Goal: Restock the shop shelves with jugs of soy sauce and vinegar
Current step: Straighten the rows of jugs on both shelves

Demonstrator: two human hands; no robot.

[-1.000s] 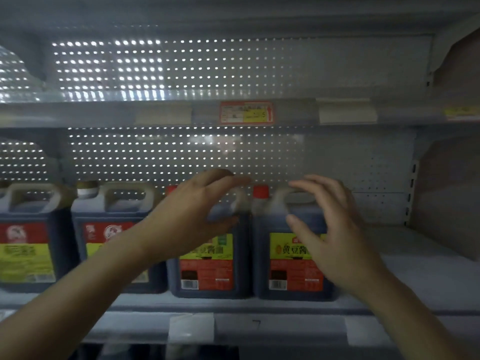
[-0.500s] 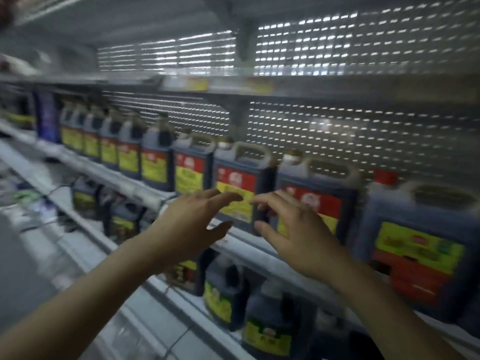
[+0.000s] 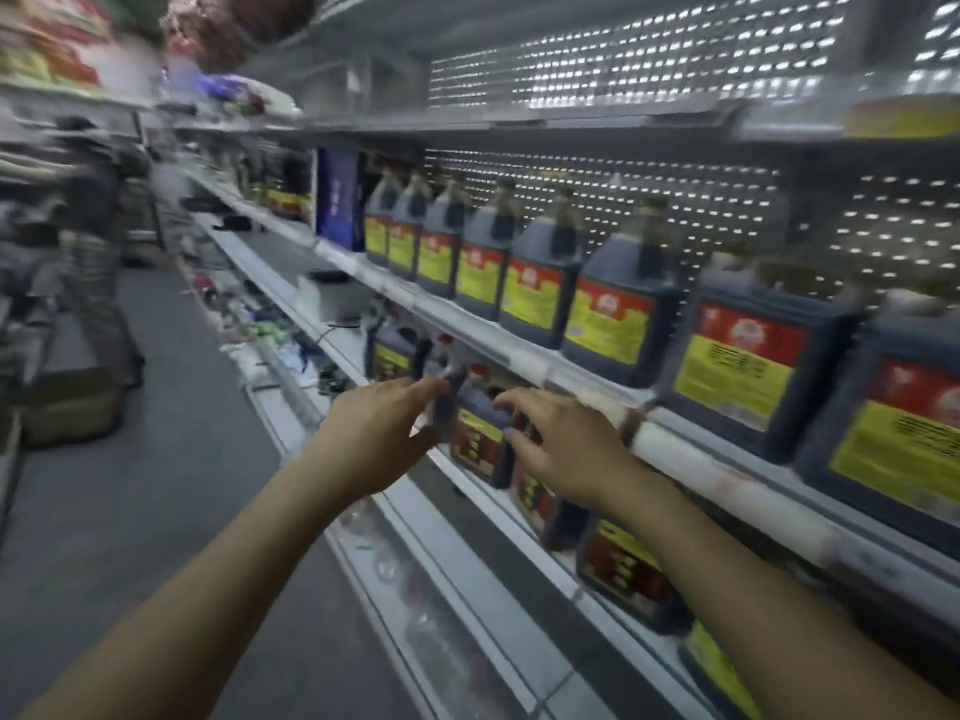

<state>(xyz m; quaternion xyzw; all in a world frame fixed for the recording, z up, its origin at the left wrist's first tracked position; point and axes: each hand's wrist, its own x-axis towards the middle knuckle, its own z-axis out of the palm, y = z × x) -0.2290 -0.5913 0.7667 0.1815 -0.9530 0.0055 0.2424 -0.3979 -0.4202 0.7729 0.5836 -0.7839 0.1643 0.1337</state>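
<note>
Both hands are stretched out in front of the shelving and hold nothing. The left hand (image 3: 371, 439) has its fingers straight and loosely spread, and the right hand (image 3: 563, 449) has its fingers splayed and lightly bent; both hover just in front of the jugs on the lower shelf (image 3: 519, 517), and the blur hides whether any fingertip touches one.

The jugs (image 3: 613, 317) are big dark plastic containers with red and yellow labels, each with a moulded handle at the top beside the cap. Full of liquid, they are likely heavy and apt to slosh, with stiff walls that are smooth and possibly slippery. The handle looks the sound place to grip, with the other hand under the base or flat on a side for the lift. The smaller bottles (image 3: 475, 441) near the hands have red caps and narrower bodies, probably light enough to take by the neck.

A long row of jugs stands along the front edge of the upper shelf (image 3: 483, 330), running from the far left to the near right. The shelves are pale metal with price strips on the edge and a perforated back panel (image 3: 649, 75) behind.

To the left the grey aisle floor (image 3: 156, 459) runs away, with a blurred person (image 3: 96, 241) standing at the far end beside more shelving.
</note>
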